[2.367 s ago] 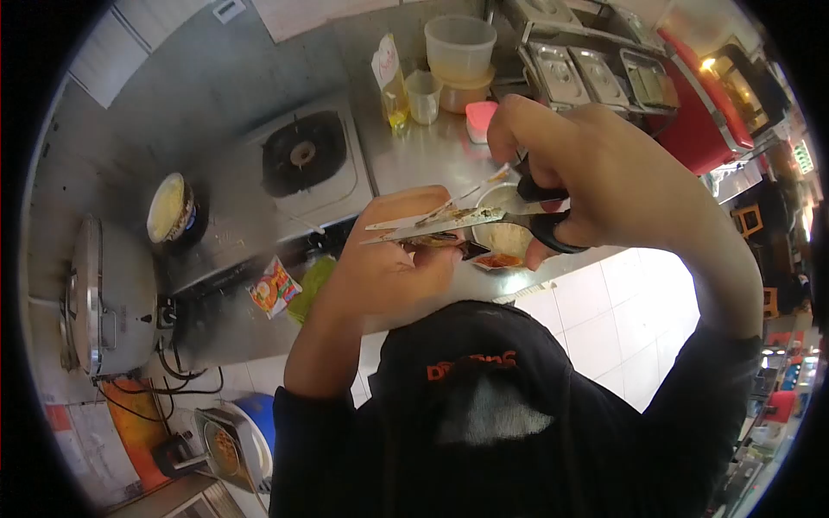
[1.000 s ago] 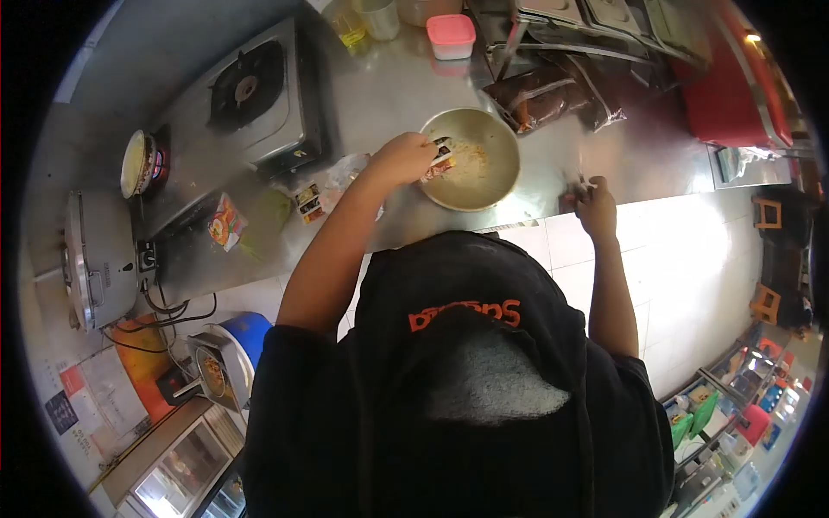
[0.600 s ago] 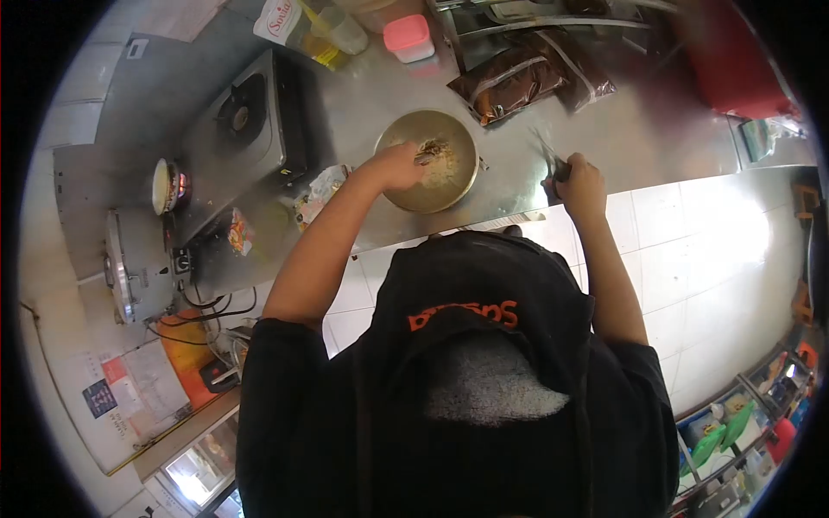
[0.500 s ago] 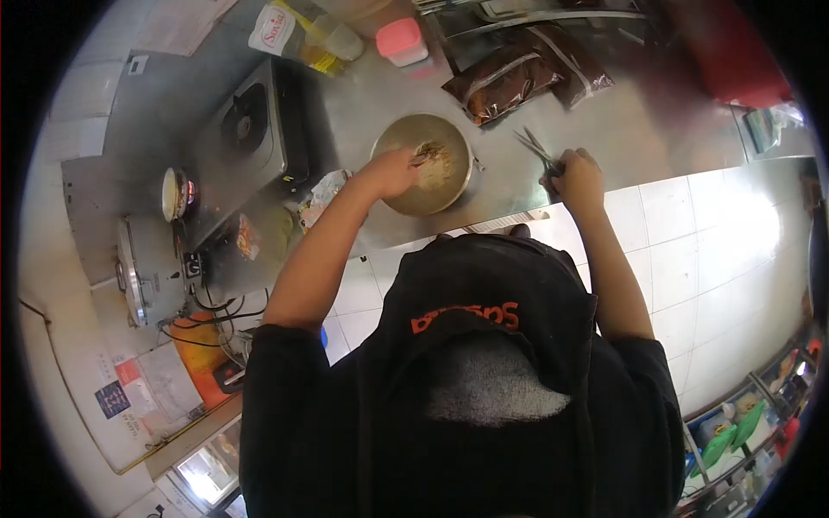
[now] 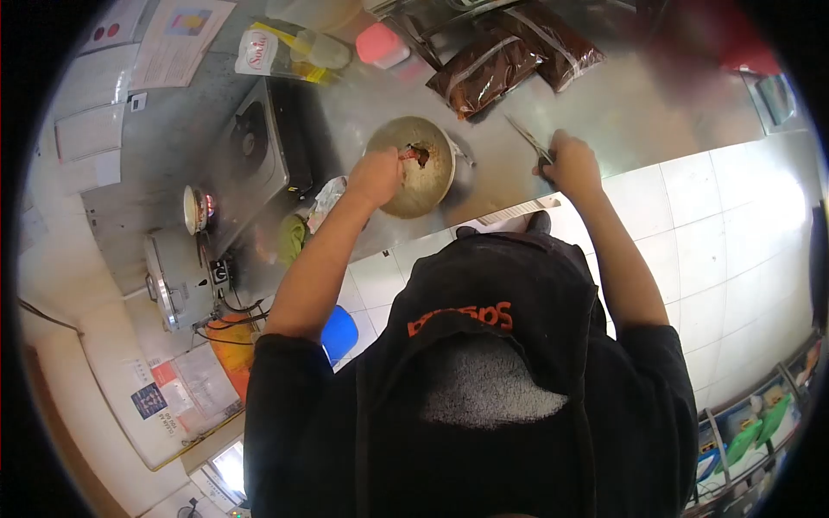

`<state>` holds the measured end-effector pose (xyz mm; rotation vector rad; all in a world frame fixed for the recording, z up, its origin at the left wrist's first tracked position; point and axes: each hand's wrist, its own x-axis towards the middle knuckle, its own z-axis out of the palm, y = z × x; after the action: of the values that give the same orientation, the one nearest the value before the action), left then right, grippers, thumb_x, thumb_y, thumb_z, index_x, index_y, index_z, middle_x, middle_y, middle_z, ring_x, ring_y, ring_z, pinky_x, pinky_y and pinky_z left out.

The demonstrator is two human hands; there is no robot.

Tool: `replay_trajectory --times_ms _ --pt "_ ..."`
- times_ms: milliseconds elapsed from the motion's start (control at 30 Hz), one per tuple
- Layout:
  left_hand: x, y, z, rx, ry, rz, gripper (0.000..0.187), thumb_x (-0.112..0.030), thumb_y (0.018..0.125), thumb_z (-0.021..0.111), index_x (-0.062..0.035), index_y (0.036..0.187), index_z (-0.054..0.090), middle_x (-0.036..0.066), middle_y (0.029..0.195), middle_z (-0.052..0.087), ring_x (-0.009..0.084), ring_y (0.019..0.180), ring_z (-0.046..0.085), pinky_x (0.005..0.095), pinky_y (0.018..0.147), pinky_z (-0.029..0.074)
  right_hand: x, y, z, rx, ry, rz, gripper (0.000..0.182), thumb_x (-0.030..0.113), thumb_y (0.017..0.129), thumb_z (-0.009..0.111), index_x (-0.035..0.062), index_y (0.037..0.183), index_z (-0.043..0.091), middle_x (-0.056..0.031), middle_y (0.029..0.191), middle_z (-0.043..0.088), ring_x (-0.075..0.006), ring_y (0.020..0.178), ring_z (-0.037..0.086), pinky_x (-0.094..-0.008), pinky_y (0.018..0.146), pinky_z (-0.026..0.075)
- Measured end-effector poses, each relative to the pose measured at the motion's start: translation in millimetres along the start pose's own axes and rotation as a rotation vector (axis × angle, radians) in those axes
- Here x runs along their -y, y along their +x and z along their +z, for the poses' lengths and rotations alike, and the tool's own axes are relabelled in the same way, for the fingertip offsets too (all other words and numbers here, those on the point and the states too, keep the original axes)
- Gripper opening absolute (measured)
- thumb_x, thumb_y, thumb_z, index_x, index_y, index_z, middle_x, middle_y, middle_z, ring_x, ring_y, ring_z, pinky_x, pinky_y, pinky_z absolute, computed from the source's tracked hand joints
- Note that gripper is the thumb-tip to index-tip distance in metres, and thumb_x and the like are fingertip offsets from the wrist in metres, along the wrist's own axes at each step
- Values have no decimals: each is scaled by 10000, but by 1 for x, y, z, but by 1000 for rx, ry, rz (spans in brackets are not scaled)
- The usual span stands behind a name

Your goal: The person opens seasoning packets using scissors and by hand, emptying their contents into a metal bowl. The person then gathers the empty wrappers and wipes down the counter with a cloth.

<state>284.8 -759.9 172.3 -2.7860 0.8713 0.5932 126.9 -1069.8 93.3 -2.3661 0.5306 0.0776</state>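
My left hand (image 5: 376,179) is closed over the left side of a round metal bowl (image 5: 439,186). Between its fingertips is a small red-and-dark thing (image 5: 418,156), too small and blurred to name. Pale, grainy-looking stuff covers the bowl's inside. To the right, near the counter's front edge, my right hand (image 5: 573,164) grips a pair of scissors (image 5: 528,138) by the handles. Its blades point away from me and toward the upper left, apart from the bowl. Fingers hide most of the handles.
Two plastic bags of brown stuff (image 5: 488,73) lie behind the scissors. A pink-lidded tub (image 5: 382,45) and an oil pouch (image 5: 264,52) stand at the back. At left are a gas stove (image 5: 259,142), a lit burner with a small pan (image 5: 193,210), and a green cloth (image 5: 292,239).
My view has shifted slightly. My left hand has drawn back toward the bowl's left rim, and the small red-and-dark thing shows more clearly. The scissors' blades look closer together.
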Motion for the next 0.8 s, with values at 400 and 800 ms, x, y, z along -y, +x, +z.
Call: replay_trajectory --times_ms 400,800 --pt "-11 8 12 -73 123 -16 382 -305 948 425 -48 851 690 216 822 686 408 784 663 517 755 525 -3 -3 -3 -25 107 -5 505 264 608 894 30 850 519 -179 794 624 -395 789 614 -468 675 461" --pt "-13 6 14 -67 -112 -52 380 -294 929 425 8 972 651 261 947 667 459 897 629 529 833 490 -7 -1 -2 3 113 0 511 269 606 903 30 864 532 -168 810 638 -363 795 631 -442 685 481"
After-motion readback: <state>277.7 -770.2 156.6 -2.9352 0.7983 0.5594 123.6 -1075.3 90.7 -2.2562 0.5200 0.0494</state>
